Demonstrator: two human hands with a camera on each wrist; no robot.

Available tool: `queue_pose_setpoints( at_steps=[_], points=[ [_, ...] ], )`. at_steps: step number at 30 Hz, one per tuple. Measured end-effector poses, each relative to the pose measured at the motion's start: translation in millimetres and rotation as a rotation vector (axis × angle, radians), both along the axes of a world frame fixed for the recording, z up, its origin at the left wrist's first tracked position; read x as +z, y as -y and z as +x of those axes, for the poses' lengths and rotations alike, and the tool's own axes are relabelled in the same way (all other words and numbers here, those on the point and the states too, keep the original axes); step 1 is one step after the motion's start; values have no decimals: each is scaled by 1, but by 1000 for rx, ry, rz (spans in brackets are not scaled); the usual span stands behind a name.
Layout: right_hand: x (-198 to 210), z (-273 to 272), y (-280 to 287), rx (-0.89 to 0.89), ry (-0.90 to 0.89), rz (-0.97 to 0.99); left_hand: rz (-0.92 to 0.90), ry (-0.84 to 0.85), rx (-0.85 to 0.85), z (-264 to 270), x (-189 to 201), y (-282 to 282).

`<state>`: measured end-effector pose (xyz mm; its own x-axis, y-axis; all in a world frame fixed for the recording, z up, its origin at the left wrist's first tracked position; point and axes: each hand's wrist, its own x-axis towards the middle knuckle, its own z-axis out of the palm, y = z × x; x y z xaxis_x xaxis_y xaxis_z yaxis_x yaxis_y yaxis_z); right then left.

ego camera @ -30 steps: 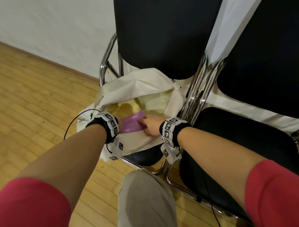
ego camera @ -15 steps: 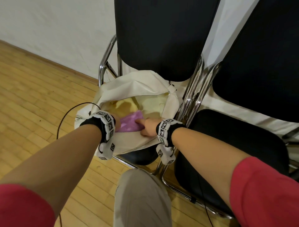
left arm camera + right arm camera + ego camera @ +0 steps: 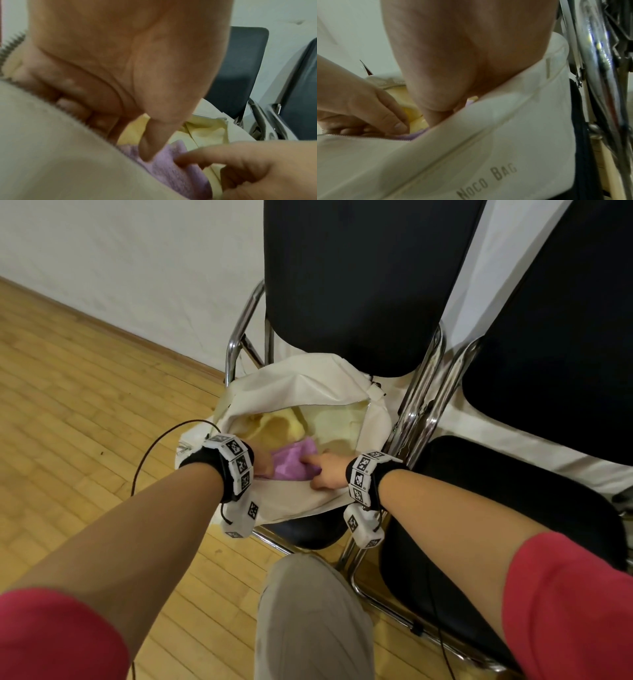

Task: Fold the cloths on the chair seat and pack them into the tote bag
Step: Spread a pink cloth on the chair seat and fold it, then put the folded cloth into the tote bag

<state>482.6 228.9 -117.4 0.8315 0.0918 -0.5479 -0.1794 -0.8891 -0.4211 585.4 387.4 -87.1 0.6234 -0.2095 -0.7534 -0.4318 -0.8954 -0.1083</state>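
I see the cream tote bag [image 3: 301,392] sitting on the seat of the left black chair [image 3: 356,285], its zipped mouth gaping toward me and its pale yellow lining showing. Inside lies a yellow cloth [image 3: 277,428] toward the far left, and nearer the front edge a folded purple cloth [image 3: 291,462], partly tucked below the bag's near wall. My left hand [image 3: 262,463] is in the mouth at the left end of that purple cloth; from the left wrist camera the thumb [image 3: 149,146] presses down onto the purple pile while the other fingers curl behind the bag's front panel, so I read it as pinching the cloth, though the fingers are blurred. My right hand [image 3: 327,470] is at the cloth's right end, index finger stretched out flat on top of the purple fabric, the remaining fingers curled under; whether they actually clasp the cloth I cannot tell. In the right wrist view the bag's front wall fills the lower frame, printed "NOCO BAG", with only a thin strip of purple above the zip. A second black chair [image 3: 548,371] stands just beside the first on the right, chrome frames nearly touching. A dark cable [image 3: 150,453] loops over the wooden floor [image 3: 68,405] by the left wrist.
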Motion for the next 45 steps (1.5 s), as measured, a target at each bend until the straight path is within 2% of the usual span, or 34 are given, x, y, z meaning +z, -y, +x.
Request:
queue_pose_setpoints(
  at_steps=[3,5,7,9,12,15,19,21,22,24,26,30,36,42,45],
  points=[
    [9,-8,0,-63,113,-59,3,87,-50,-7,5,5],
    [13,-12,0,-138,163,-11,-120,121,-50,-8,6,4],
    [19,-15,1,-146,200,-10,-198,54,-15,-11,2,-3],
    [28,-19,0,-130,225,-32,-199,-7,62,-15,-6,-11],
    [42,-25,-4,-133,309,-33,-227,2,144,-27,-6,-16],
    [57,-32,-6,-160,397,-18,-340,13,206,-40,15,-16],
    [79,-41,-5,-138,447,-68,-519,18,127,-57,56,-16],
    [92,-52,-2,-151,450,-87,-617,43,208,-66,74,-17],
    [97,-58,0,-167,450,-85,-627,75,247,-68,77,-18],
    [106,-74,3,-207,447,-64,-555,138,228,-75,86,-16],
    [115,-93,7,-237,462,-41,-567,178,217,-92,100,-12],
    [138,-137,22,-295,474,-62,-601,194,93,-123,125,4],
    [165,-227,57,-500,518,-91,-634,195,-142,-176,145,60],
    [181,-344,106,-741,526,-142,-701,206,-399,-262,165,138],
    [182,-406,131,-853,538,-176,-781,207,-459,-314,171,181]
  ],
)
